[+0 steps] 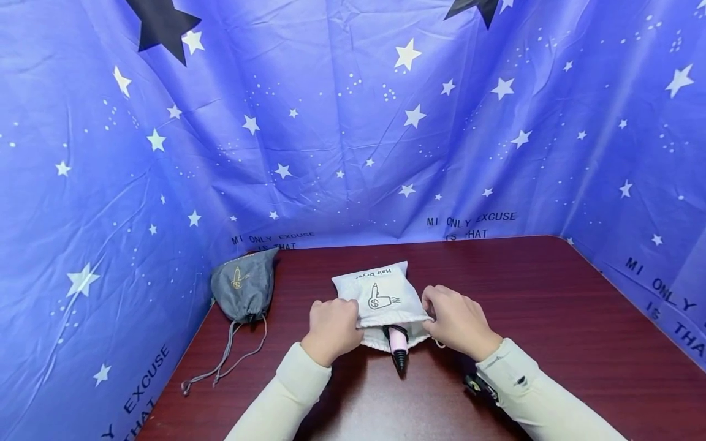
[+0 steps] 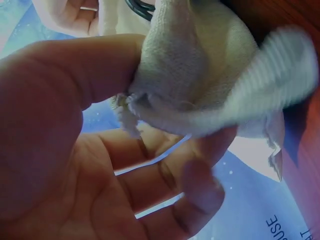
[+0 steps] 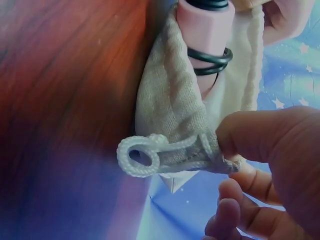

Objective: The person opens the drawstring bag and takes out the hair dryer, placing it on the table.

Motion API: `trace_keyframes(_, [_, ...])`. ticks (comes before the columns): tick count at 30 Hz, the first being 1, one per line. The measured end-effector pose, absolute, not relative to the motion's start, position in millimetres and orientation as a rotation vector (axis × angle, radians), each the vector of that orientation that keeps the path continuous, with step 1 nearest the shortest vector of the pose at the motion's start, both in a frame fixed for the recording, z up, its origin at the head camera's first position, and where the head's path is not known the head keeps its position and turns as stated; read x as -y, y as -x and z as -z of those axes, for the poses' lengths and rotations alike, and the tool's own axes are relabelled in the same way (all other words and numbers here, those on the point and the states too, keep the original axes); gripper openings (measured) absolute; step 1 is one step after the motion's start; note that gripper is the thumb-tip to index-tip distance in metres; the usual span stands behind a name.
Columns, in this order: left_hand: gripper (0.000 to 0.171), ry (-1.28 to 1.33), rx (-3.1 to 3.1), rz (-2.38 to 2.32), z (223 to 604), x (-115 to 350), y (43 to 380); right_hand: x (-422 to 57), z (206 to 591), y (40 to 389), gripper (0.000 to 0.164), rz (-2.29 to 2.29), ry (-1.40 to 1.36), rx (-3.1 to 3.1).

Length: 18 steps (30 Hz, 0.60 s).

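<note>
A white cloth drawstring bag (image 1: 380,294), printed with "Hair Dryer" and a dryer outline, lies on the table with its mouth toward me. Out of the mouth sticks the pink handle of a hair dryer (image 1: 398,339), ending in a black cord sleeve; the rest is hidden inside. Black cord (image 3: 212,62) loops round the handle. My left hand (image 1: 333,327) pinches the left side of the bag's mouth between thumb and fingers. At the opposite side, my right hand (image 1: 458,320) pinches the rim near a white drawstring loop (image 3: 139,156).
On the left of the dark red wooden table (image 1: 551,306) lies a grey drawstring pouch (image 1: 242,288) with a gold dryer print, its grey cords (image 1: 226,355) trailing toward me. Blue star-printed cloth (image 1: 342,122) hangs around the back and sides.
</note>
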State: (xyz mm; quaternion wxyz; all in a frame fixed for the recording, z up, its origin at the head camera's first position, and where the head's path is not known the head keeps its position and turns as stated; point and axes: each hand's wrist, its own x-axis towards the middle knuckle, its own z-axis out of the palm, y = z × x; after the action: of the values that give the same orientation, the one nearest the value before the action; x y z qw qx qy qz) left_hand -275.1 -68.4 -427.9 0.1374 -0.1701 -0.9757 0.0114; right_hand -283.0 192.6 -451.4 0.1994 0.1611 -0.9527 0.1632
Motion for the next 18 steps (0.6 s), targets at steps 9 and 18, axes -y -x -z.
trace_keyframes(9, [0.02,0.519,2.883,-0.018,426.1,68.9,275.0,-198.3,448.9,285.5,0.027,-0.45,-0.438,2.693])
trace_keyframes(18, [0.021,0.522,2.963,-0.046,425.2,71.4,276.4,-200.4,450.1,287.7,0.027,-0.469,-0.407,2.726])
